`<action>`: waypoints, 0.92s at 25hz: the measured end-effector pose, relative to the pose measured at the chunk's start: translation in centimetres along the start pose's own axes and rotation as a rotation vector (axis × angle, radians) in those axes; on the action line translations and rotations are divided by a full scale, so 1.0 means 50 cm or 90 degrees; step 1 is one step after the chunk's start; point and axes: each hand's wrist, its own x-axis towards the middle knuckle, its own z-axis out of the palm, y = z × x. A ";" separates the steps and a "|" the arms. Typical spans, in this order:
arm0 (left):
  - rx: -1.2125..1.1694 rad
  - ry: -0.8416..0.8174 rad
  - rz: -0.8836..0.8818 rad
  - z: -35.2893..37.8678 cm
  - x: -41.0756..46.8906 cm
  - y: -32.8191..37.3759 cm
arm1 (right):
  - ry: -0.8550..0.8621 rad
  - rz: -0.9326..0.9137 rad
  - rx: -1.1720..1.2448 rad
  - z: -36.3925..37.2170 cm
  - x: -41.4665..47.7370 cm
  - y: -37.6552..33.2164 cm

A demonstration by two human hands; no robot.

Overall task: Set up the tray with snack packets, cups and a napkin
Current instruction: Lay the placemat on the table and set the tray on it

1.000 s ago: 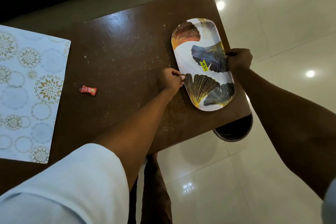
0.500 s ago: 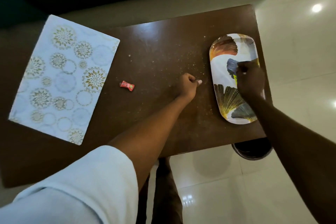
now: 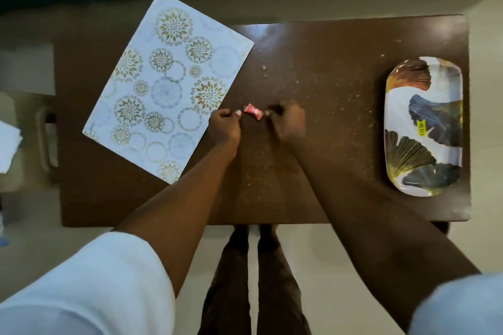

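Note:
A small red snack packet [image 3: 253, 111] lies on the brown table [image 3: 326, 68], a little left of its middle. My left hand [image 3: 226, 128] is curled at the packet's left end, thumb and finger touching it. At the packet's right end my right hand [image 3: 285, 122], slightly blurred, pinches with its fingertips. The oval tray [image 3: 394, 106], printed with fan-shaped leaves and bearing a yellow sticker, rests at the table's right end with nothing on it. No cups are in view.
A white placemat [image 3: 168, 84] with gold circle patterns lies tilted on the table's left part, overhanging the far edge. Pale, blurred things, among them a white sheet [image 3: 8, 144], stand off the table at the far left. My legs [image 3: 255, 280] are at the near edge.
Both hands left the tray and moved left across the table to the red packet, closing on its two ends. The view swung left, so the tray now sits at the right.

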 end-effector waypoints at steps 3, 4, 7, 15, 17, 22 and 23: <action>-0.060 -0.026 -0.001 0.003 0.030 0.003 | 0.041 0.018 -0.008 0.064 0.011 -0.060; -0.061 -0.033 0.007 0.008 0.029 0.002 | 0.048 0.023 -0.008 0.077 0.011 -0.070; -0.058 -0.056 0.008 0.027 0.018 -0.001 | 0.040 0.053 -0.003 0.085 0.010 -0.075; 0.025 -0.068 0.054 0.088 -0.027 -0.033 | 0.073 0.108 0.056 0.049 -0.032 0.000; 0.046 -0.092 0.074 0.133 -0.068 -0.046 | 0.097 0.132 0.066 0.019 -0.055 0.049; 0.132 -0.209 0.128 0.293 -0.256 -0.114 | 0.189 0.247 0.093 -0.102 -0.163 0.256; 0.142 -0.238 0.130 0.319 -0.299 -0.135 | 0.209 0.275 0.109 -0.121 -0.189 0.296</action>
